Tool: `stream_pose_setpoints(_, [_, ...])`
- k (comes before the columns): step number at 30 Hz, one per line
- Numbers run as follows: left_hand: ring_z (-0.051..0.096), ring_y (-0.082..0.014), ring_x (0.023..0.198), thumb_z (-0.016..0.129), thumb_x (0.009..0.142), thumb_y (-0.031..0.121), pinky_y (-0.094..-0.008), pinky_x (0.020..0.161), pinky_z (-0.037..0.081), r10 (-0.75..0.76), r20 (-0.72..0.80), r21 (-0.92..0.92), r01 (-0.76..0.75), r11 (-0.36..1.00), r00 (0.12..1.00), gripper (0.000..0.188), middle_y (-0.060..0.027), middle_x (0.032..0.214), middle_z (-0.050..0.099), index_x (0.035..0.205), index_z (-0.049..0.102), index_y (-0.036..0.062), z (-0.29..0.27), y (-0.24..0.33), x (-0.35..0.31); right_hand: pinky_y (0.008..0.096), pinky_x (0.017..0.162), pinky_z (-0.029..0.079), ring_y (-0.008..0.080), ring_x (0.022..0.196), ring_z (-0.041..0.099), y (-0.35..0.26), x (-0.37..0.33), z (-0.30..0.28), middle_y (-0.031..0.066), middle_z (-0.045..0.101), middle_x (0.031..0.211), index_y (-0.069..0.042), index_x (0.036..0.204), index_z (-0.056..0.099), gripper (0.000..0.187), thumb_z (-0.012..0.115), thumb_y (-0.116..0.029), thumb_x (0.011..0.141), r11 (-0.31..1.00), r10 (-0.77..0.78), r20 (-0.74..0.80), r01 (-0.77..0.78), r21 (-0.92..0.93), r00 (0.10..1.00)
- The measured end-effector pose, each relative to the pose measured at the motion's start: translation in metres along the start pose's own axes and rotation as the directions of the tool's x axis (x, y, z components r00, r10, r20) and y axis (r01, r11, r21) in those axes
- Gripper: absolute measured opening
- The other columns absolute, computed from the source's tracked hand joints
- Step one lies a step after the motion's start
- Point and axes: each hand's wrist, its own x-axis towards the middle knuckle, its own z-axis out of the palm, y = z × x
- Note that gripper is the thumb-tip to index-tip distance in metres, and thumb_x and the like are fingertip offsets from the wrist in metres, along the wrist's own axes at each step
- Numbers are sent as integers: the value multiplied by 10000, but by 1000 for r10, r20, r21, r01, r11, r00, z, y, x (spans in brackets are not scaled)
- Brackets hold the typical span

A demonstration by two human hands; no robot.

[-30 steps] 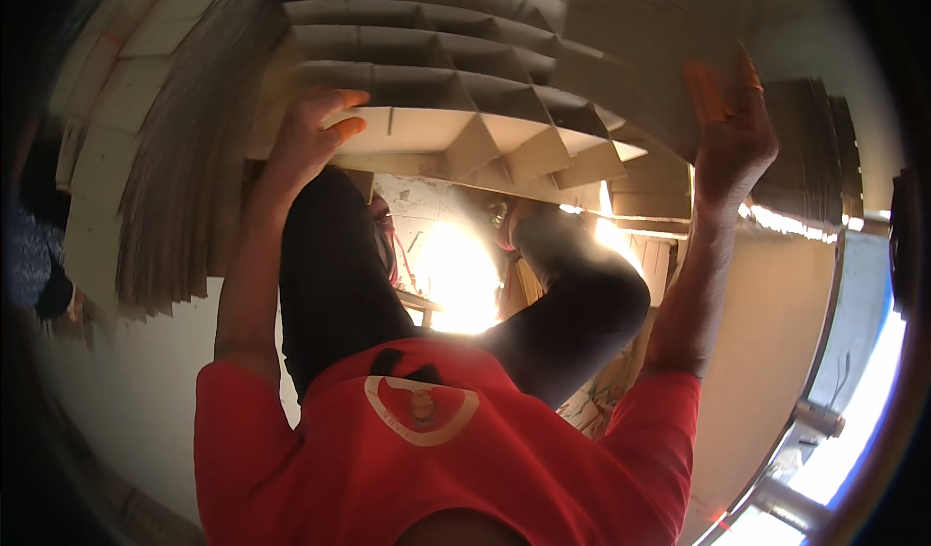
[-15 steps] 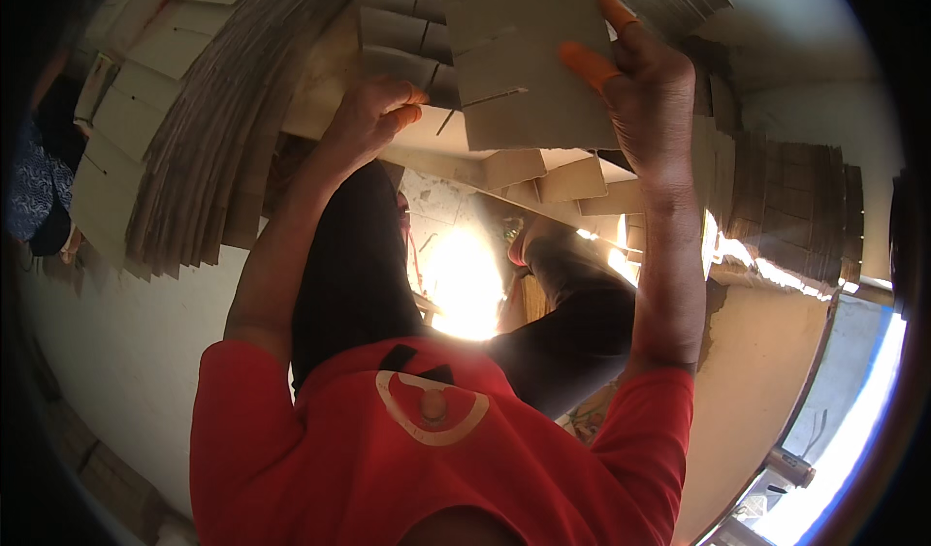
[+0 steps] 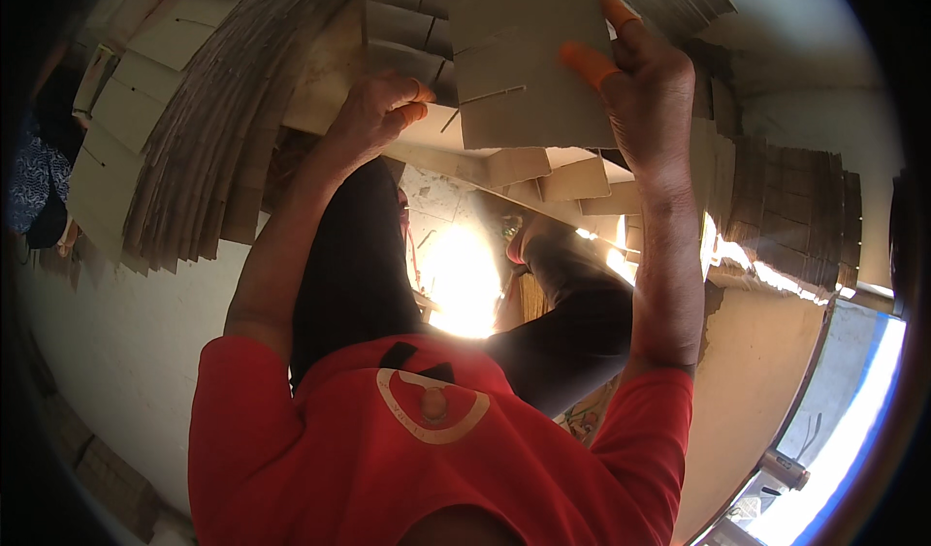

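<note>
Orange finger covers sit on fingertips of both my hands. My right hand (image 3: 648,90) grips the right edge of a flat grey-brown slotted cardboard sheet (image 3: 529,56), its thumb and a finger lying along that edge. On the left, my left hand (image 3: 373,114) is closed, thumb and finger pinching the near corner of a partly assembled cardboard divider (image 3: 402,27). Several pieces with dark slots stand in a row in that divider. The sheet overlaps the divider's right side, and its far end runs out of view. Whether their slots are engaged cannot be made out.
A tall row of stacked cardboard sheets (image 3: 228,110) leans at the left. More cardboard stacks (image 3: 786,207) stand at the right. Cardboard flaps (image 3: 553,177) stick out below the sheet. Part of another person in patterned clothing (image 3: 44,177) shows at the far left. Glaring light falls between my legs.
The sheet and my left hand have shifted very slightly. Both hands keep nearly the same places and grips.
</note>
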Motion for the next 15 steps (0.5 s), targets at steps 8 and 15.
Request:
stream_pose_setpoints(8, [620,-226,724,643,769,15,-319,629,493,12,-18,-30,-12,999,1000,152,-136,809,618,918,656,-13,3,-4,1,177,578,422,7,603,456,-4,-4,21,-41,532,622,-29,1265,538,524,685,-22,762,998,-41,65,44,-41,997])
stream_pose_setpoints(15, [617,-228,744,631,765,28,-319,639,492,-45,-8,-36,45,998,999,176,-149,827,614,934,662,-7,3,-7,2,218,646,478,41,622,492,3,9,28,42,560,624,-13,1202,567,451,614,11,754,987,-142,142,150,-51,980])
